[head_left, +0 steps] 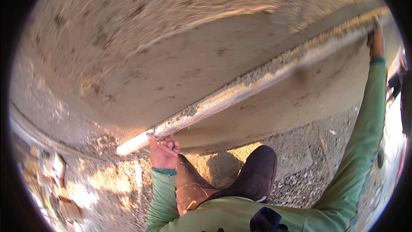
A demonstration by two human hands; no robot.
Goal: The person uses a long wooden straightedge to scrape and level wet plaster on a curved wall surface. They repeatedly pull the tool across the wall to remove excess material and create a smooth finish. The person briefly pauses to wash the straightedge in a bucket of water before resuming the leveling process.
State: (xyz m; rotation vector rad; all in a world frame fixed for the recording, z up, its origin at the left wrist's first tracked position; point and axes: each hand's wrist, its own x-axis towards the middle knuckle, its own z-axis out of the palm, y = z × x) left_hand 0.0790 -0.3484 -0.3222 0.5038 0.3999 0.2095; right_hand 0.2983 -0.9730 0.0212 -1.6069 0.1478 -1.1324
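The item in hand is a long straight bar (257, 80), light in tone, with grey mortar-like residue along its upper edge. It lies aslant across a grey-brown surface (184, 64), its near end low on the left and its far end high on the right.

At the bar's near end is the left hand (164, 154), palm exposed and partly open, fingers loosely curled. The thumb tip meets the bar's lower edge; whether the fingers bear any of its weight cannot be determined. At the bar's far end is the right hand (377, 41), seen from the side, a finger extended along the bar's edge. How far this hand is closed, and whether it grips the bar, cannot be established. A small dark patch beside it is too indistinct to identify.

Above the bar, the surface is smooth nearest to it, then rough and blurred further out. Below the bar runs a smooth brown band (317, 90) with a curved lower border.

Further below the bar are the wearer's dark-clad legs (257, 172) and green garment (240, 215), its sleeves reaching to both wrists. Gravel (296, 184) lies to the right of the legs. Beyond the bar's near end, lower left, are assorted block-like objects (68, 209), blurred. Past the far end, at the right rim, another person (395, 83) is partly visible.
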